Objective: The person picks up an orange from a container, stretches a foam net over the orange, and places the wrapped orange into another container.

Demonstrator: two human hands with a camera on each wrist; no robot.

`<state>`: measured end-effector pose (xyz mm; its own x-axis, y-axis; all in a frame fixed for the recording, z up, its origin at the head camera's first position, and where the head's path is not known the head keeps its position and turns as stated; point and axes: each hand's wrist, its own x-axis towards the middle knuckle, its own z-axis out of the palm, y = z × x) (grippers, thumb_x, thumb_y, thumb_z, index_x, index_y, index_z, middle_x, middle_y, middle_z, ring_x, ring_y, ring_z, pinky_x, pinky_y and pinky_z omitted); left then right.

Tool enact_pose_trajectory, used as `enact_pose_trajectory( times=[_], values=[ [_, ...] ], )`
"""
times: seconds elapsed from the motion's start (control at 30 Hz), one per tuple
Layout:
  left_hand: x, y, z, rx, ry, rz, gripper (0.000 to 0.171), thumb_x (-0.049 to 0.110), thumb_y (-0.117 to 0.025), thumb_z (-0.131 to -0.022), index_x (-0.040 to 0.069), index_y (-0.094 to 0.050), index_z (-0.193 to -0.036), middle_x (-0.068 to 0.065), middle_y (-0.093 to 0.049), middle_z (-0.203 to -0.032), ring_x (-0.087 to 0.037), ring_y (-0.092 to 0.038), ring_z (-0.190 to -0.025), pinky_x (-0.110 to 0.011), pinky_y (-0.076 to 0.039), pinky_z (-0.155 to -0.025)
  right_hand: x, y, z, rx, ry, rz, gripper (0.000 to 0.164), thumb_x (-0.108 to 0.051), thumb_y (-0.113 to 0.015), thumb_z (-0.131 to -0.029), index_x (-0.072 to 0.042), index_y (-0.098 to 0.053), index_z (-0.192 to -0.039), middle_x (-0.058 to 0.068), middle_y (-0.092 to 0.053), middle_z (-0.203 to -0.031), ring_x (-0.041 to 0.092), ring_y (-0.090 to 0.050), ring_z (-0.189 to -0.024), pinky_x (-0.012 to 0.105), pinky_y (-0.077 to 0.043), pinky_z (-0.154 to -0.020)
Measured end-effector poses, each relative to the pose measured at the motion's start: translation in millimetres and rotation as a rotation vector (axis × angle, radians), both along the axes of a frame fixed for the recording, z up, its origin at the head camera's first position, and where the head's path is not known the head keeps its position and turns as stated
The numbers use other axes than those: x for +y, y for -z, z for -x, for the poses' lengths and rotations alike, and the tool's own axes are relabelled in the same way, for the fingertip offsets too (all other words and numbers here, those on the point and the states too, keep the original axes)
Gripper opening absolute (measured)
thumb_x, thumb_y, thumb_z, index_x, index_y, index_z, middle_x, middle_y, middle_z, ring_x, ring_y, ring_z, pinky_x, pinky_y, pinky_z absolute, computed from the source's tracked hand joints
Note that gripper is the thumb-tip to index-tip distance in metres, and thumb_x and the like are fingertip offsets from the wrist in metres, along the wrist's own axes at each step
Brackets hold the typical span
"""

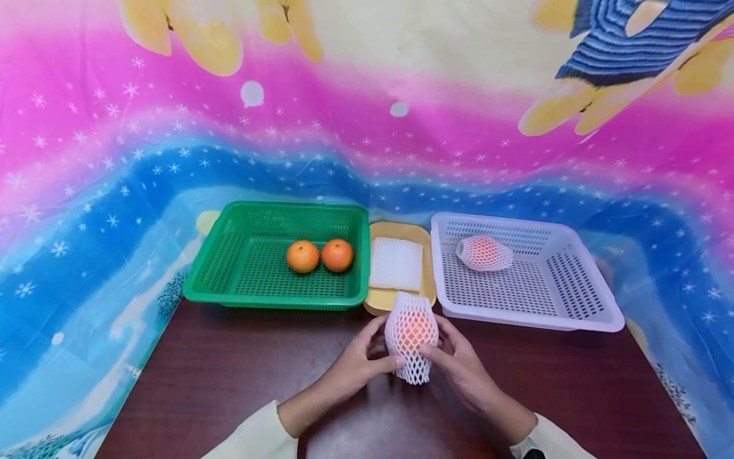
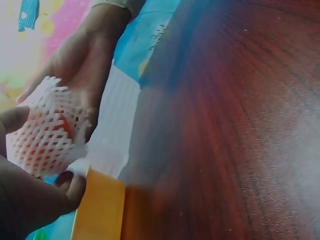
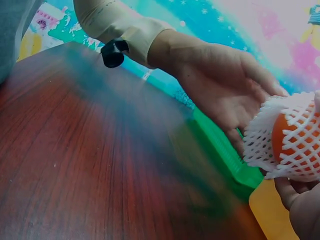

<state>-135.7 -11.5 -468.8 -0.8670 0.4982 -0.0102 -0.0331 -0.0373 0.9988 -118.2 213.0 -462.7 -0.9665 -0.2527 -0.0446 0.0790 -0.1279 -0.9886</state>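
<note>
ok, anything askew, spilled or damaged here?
Nothing clearly wrong. The held foam net bares a patch of fruit in the right wrist view; can't tell a tear from stretch. Bare fruits sit inside the green basket; flat foam nets lie in the yellow tray.

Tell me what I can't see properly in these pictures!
Finger ends of the left hand and right hand: behind the netted fruit in the head view.
Part of the yellow tray's near end: behind that fruit, head view.
How many pieces the white netting pile has: layers too fine to count, head view.
The black thing by the right sleeve: cut off by the head view's bottom edge.
</note>
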Motion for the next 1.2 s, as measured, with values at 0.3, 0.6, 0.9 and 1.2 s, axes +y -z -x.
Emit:
enact_pose_trajectory(
  times=[0.3,0.6,0.9,1.2],
  values=[
    [0.6,-7.4,6.8,0.015,-0.050,0.014,0.066,0.025,-0.075,-0.094,-0.001,-0.047,-0.148,-0.023,-0.051,-0.139,-0.024,-0.063,-0.113,-0.022,-0.054,-0.093,-3.1,-4.0,2.9,-0.003,0.010,-0.144,0.072,-0.004,-0.072,-0.092,0.005,-0.033,-0.152,0.014,-0.055,-0.138,0.011,-0.062,-0.117,0.027,-0.056,-0.094],
    [2.6,-3.2,6.6,0.006,-0.040,-0.005,0.063,0.015,-0.077,-0.092,-0.005,-0.048,-0.145,-0.027,-0.060,-0.132,-0.026,-0.066,-0.113,-0.025,-0.057,-0.093,-0.2,-7.3,6.8,-0.005,-0.049,-0.194,0.079,-0.006,-0.078,-0.087,0.008,-0.033,-0.151,0.026,-0.052,-0.139,0.010,-0.064,-0.114,0.025,-0.055,-0.095],
    [3.1,-4.0,8.0,0.018,-0.026,-0.032,0.065,0.009,-0.078,-0.090,-0.009,-0.048,-0.145,-0.029,-0.056,-0.136,-0.029,-0.065,-0.116,-0.027,-0.057,-0.095,4.8,-8.2,7.6,0.017,-0.065,-0.236,0.080,-0.007,-0.083,-0.084,0.009,-0.037,-0.148,0.029,-0.055,-0.135,0.012,-0.067,-0.111,0.026,-0.058,-0.092],
    [7.3,-7.6,7.5,-0.016,0.010,-0.090,0.068,0.012,-0.081,-0.089,-0.002,-0.047,-0.147,-0.026,-0.058,-0.138,-0.031,-0.064,-0.121,-0.031,-0.057,-0.098,11.1,-17.3,8.7,0.085,-0.093,-0.289,0.079,-0.005,-0.082,-0.083,0.005,-0.037,-0.147,0.026,-0.053,-0.133,0.014,-0.067,-0.106,0.030,-0.060,-0.088]
  ],
)
